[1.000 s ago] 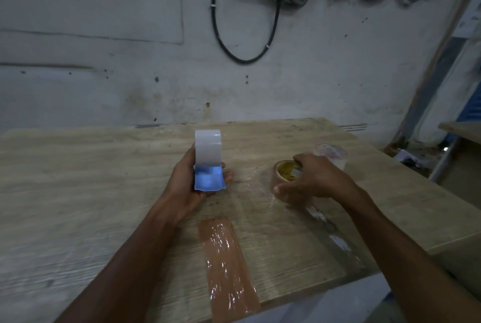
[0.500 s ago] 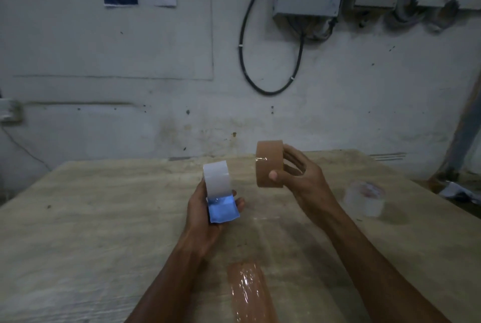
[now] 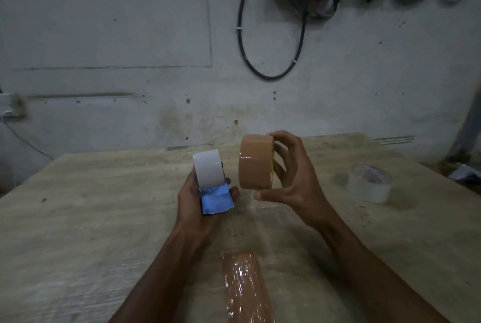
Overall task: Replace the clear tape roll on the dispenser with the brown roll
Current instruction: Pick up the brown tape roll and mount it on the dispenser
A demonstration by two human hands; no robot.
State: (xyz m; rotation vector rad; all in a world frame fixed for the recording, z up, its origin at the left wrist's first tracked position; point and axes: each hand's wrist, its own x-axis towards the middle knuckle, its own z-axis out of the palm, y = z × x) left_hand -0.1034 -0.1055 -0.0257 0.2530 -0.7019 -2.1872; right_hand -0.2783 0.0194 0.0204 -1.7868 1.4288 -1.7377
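Head view: dispenser (image 3: 212, 187) gripped in left hand (image 3: 194, 205), brown roll (image 3: 255, 162) in right hand (image 3: 294, 179); seating onto the hub is judged next.

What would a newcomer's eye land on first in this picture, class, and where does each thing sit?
Probably the brown tape roll, held upright above the wooden table in the right hand. Just left of it, apart, the left hand holds a pale dispenser with a bright blue flap. A clear roll lies flat far right, and a brown tape strip is stuck near the front edge.
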